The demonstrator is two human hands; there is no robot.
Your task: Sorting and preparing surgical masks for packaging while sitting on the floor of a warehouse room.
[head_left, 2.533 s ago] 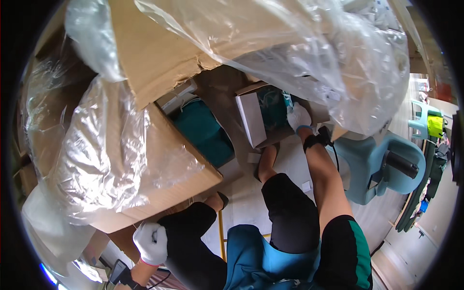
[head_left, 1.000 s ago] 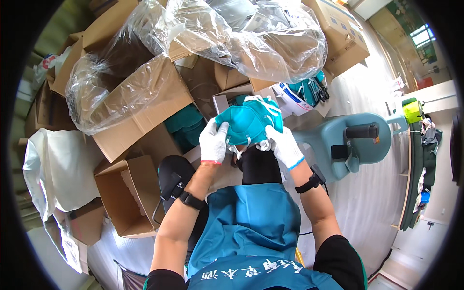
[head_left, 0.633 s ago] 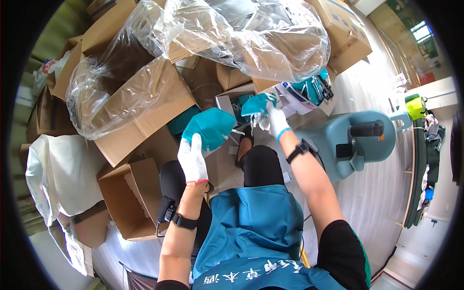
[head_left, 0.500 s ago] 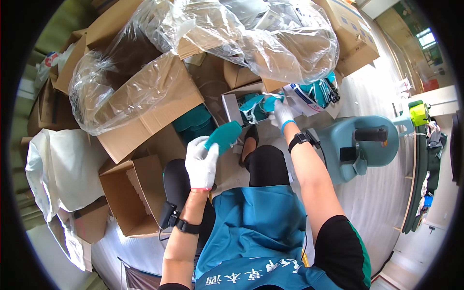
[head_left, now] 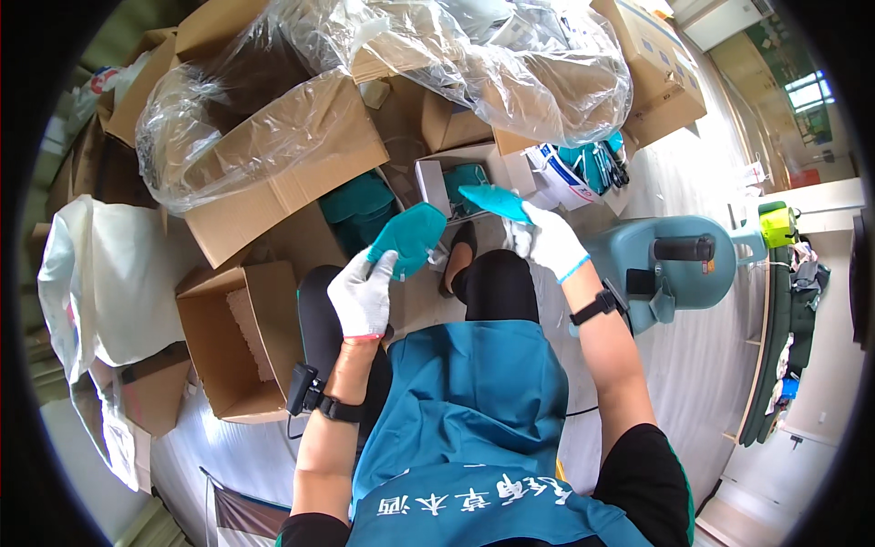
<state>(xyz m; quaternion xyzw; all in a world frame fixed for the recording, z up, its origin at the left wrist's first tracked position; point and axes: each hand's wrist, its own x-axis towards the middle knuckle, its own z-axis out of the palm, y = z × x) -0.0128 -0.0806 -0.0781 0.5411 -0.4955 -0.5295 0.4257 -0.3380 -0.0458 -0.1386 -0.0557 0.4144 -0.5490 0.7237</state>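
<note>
In white gloves, both my hands hold flat teal face masks over the gap between my knees. My left hand (head_left: pixel 361 301) pinches one teal face mask (head_left: pixel 412 237) by its lower edge, its broad face turned up. Closed on the near end of a second teal mask (head_left: pixel 492 201) is my right hand (head_left: pixel 554 244); this mask shows more edge-on, and pale straps hang beneath the fingers. Just beyond it stands a small open carton (head_left: pixel 513 171) with more teal masks (head_left: pixel 466 180) inside. The two held masks are apart.
Large cardboard boxes (head_left: pixel 273 164) draped with clear plastic stand ahead. A dark bin area with teal pieces (head_left: pixel 360 202) lies at centre left, above an open brown box (head_left: pixel 219 351). On the right is a blue-grey plastic stool (head_left: pixel 706 296) bearing a black bottle (head_left: pixel 684 249) and phone.
My right hand has drawn back from the small carton, bringing a teal mask out toward me. My left hand has shifted slightly left and away from me, still holding its mask.
</note>
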